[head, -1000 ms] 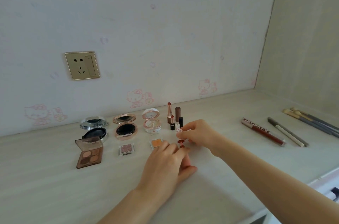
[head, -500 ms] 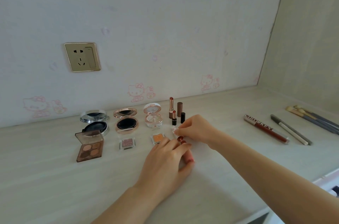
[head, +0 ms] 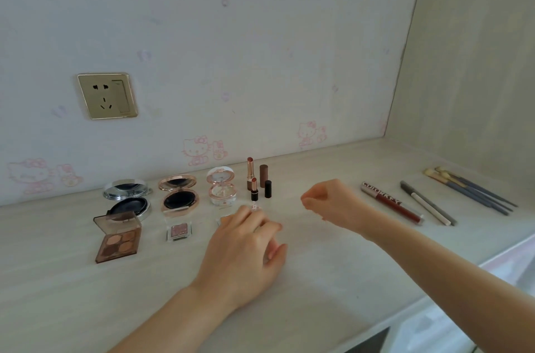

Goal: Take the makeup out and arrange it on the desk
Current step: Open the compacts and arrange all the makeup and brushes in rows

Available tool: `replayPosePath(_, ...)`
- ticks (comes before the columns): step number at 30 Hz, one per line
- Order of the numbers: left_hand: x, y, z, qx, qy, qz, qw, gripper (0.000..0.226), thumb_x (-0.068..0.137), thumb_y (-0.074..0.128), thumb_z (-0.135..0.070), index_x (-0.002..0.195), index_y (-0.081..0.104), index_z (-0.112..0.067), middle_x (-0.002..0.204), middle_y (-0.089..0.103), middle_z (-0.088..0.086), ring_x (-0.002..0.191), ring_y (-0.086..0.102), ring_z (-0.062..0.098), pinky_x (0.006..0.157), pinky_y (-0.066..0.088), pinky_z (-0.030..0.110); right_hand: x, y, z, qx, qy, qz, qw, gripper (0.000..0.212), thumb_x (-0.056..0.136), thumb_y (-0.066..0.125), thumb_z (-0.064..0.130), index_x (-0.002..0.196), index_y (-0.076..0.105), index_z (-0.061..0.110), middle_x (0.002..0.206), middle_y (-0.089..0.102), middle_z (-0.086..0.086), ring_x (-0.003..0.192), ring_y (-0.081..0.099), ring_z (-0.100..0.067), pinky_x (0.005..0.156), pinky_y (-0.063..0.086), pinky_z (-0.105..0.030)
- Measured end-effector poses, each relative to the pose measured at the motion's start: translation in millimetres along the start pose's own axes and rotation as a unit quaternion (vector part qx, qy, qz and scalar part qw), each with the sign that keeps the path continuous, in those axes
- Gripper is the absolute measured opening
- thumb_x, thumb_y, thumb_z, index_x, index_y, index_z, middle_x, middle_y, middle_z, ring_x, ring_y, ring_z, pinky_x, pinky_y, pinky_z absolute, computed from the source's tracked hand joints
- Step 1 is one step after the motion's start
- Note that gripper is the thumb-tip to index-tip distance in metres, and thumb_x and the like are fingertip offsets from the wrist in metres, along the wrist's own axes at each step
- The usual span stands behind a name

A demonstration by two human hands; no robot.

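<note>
Head cam: left hand (head: 246,248) is palm-down on the desk (head: 86,309), fingers bent, tips right at a tiny clear piece (head: 255,207) at its 12 o'clock. Can't tell if it's actually gripping it. Right hand (head: 333,205) is at its 2 o'clock, fingers curled in, thumb on forefinger, nothing visible in it. Makeup's laid out: eyeshadow palette (head: 118,237) at 9, compacts (head: 178,193) at 10, upright lipsticks (head: 250,176) at 12, lip gloss tube (head: 390,206) and brushes (head: 469,190) at 2, past the right hand.
</note>
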State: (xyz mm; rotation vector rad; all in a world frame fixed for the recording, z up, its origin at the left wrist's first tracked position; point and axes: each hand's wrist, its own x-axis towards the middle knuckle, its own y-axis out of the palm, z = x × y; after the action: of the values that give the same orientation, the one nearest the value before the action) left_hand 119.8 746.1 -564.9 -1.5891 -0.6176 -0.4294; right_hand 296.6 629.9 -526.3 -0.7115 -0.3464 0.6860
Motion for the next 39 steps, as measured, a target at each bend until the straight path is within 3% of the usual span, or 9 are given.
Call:
replayPosePath(3,17,2,-8,-0.003,0.023,-0.002,1.000,0.029,0.082,0.050,-0.038,0.094,0.071,-0.023,0.083,0.059,-0.014,0.089,0.053,0.012,0.067,0.051,0.030,-14,-25,-15,-0.083,-0.009,-0.040,0.996,0.018,0.090,0.058,0.025,0.102,0.070,0.022,0.096,0.069,0.007,0.096,0.063,-0.012,0.082,0.048,-0.023)
replayPosePath(6,44,11,-21,-0.029,0.027,0.002,0.999,0.026,0.085,0.049,-0.033,0.094,0.071,-0.022,0.086,0.061,-0.013,0.092,0.052,0.011,0.073,0.050,0.028,-25,-46,-36,-0.148,-0.029,-0.073,0.986,0.020,0.090,0.056,0.027,0.106,0.067,0.023,0.090,0.063,0.012,0.098,0.062,-0.012,0.086,0.047,-0.025)
replayPosePath(10,81,33,-44,-0.082,-0.007,0.055,0.995,0.021,0.090,0.053,-0.025,0.104,0.069,-0.023,0.097,0.062,-0.010,0.105,0.047,0.010,0.084,0.045,0.029,-37,-69,-62,-0.192,-0.035,-0.117,0.974,0.022,0.092,0.054,0.026,0.111,0.065,0.022,0.092,0.064,0.011,0.094,0.060,-0.012,0.076,0.041,-0.021)
replayPosePath(12,97,48,-56,-0.111,-0.022,0.085,0.990,0.022,0.091,0.052,-0.025,0.106,0.068,-0.023,0.102,0.062,-0.008,0.108,0.046,0.010,0.087,0.046,0.032,-40,-78,-75,-0.221,-0.032,-0.131,0.966,0.025,0.093,0.052,0.026,0.114,0.064,0.022,0.105,0.065,0.006,0.101,0.057,-0.015,0.079,0.042,-0.023)
replayPosePath(19,146,101,-87,-0.182,-0.088,0.167,0.965,0.034,0.089,0.055,-0.022,0.122,0.060,-0.018,0.123,0.060,0.003,0.121,0.045,0.022,0.101,0.037,0.029,-44,-97,-115,-0.277,-0.026,-0.171,0.945,0.027,0.094,0.051,0.027,0.119,0.059,0.021,0.114,0.058,0.002,0.105,0.048,-0.021,0.085,0.044,-0.031)
replayPosePath(24,169,125,-99,-0.145,-0.123,0.208,0.960,0.048,0.090,0.054,-0.027,0.137,0.045,-0.019,0.135,0.052,0.010,0.133,0.031,0.030,0.106,0.034,0.035,-44,-101,-126,-0.300,-0.023,-0.174,0.938,0.027,0.094,0.051,0.032,0.118,0.059,0.023,0.112,0.058,0.004,0.103,0.046,-0.018,0.082,0.048,-0.032)
replayPosePath(28,176,136,-101,-0.118,-0.108,0.250,0.955,0.051,0.091,0.050,-0.031,0.140,0.039,-0.026,0.139,0.049,0.005,0.134,0.026,0.031,0.104,0.029,0.036,-44,-99,-130,-0.316,-0.025,-0.160,0.935,0.021,0.093,0.050,0.030,0.110,0.062,0.025,0.106,0.056,0.004,0.101,0.044,-0.017,0.078,0.049,-0.033)
replayPosePath(39,168,139,-97,-0.109,-0.096,0.237,0.961,0.040,0.091,0.050,-0.037,0.130,0.047,-0.029,0.134,0.053,0.000,0.129,0.033,0.030,0.103,0.030,0.041,-46,-95,-133,-0.336,-0.040,-0.161,0.927,0.023,0.092,0.052,0.031,0.114,0.057,0.026,0.109,0.057,0.004,0.102,0.042,-0.017,0.079,0.046,-0.028)
